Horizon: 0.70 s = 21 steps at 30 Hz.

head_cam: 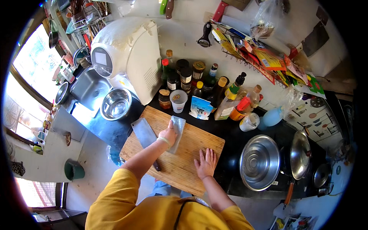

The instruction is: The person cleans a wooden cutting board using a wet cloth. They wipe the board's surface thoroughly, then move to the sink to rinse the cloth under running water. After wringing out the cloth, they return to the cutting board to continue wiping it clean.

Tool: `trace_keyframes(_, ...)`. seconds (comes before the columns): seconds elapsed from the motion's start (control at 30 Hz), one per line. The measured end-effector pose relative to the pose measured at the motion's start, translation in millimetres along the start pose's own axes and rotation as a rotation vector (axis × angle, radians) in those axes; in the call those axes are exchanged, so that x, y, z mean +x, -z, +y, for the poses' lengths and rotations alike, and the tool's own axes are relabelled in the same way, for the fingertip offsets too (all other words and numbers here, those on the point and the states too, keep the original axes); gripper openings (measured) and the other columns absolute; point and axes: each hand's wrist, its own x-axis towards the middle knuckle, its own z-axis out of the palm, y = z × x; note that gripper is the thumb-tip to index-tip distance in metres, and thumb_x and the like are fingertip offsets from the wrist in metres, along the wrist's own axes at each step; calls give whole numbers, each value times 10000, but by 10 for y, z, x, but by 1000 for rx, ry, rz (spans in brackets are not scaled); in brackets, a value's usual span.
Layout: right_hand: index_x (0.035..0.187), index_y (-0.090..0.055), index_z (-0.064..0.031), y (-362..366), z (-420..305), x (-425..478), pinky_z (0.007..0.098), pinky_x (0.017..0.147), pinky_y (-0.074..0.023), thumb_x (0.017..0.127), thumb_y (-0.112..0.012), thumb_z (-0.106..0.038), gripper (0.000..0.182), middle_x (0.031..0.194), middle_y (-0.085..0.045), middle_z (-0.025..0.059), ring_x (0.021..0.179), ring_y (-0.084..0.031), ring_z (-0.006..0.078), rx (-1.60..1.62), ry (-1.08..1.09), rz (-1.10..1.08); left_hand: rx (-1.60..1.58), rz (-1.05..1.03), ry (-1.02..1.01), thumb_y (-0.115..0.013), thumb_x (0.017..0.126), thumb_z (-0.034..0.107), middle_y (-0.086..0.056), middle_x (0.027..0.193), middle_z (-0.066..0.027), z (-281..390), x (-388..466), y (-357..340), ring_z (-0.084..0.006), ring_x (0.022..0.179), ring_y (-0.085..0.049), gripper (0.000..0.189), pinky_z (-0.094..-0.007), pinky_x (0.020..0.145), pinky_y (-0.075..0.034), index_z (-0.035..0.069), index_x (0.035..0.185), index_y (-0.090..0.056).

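Note:
My left hand (168,135) rests on a flat, greyish folded piece (178,132), cloth or plastic, that lies lengthwise on the wooden cutting board (198,138). Its index finger points forward along the piece and the other fingers are curled over its left edge. To the left, a cleaver (144,132) lies flat on the board, its blade pointing away from me and its dark handle near me. My left forearm passes over the cleaver and hides part of it. My right hand (205,163) lies palm down near the board's right edge, fingers spread and holding nothing.
Behind the board stand sauce bottles, jars, a plastic cup (178,101) and a blue-white packet (200,107). A steel bowl (116,104) sits by the sink (91,89). At right are a steel basin (259,162) and a lidded wok (300,155). The board overhangs the counter's front edge.

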Motion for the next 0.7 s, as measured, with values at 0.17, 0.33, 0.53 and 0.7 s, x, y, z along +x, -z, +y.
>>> trace_keyframes(0.17, 1315, -513, -112, 26, -12, 12, 505, 1119, -187, 880, -550, -400, 524, 1435, -326, 199, 1357, -258, 361, 8, 1, 3, -99, 69, 133, -553, 856, 206, -636, 1119, -186, -150, 255, 52, -294, 949, -659, 779, -391, 803, -510, -65, 1437, -110)
trace_keyframes(0.33, 1313, -509, -100, -11, 0, -1, 499, 1125, -176, 874, -551, -401, 534, 1427, -333, 195, 1353, -262, 361, -9, -8, -2, -20, -94, -30, -553, 801, 129, -647, 1045, -241, 492, 192, -171, -331, 894, -670, 853, -421, 731, -529, -112, 1425, -24)
trace_keyframes(0.53, 1332, -491, -108, 51, -5, 7, 491, 1132, -161, 889, -527, -408, 537, 1431, -333, 190, 1368, -236, 349, -4, -28, -45, 262, -95, -323, -551, 810, 123, -592, 1194, -233, 689, 39, -418, -305, 908, -676, 820, -414, 740, -537, -79, 1442, -69)
trace_keyframes(0.7, 1323, -495, -103, 51, -3, -8, 492, 1132, -159, 887, -530, -407, 534, 1427, -335, 195, 1363, -241, 355, 23, -15, -5, 156, -7, -129, -503, 851, 163, -621, 1150, -205, 261, 219, -272, -318, 892, -676, 799, -427, 724, -532, -32, 1457, -19)
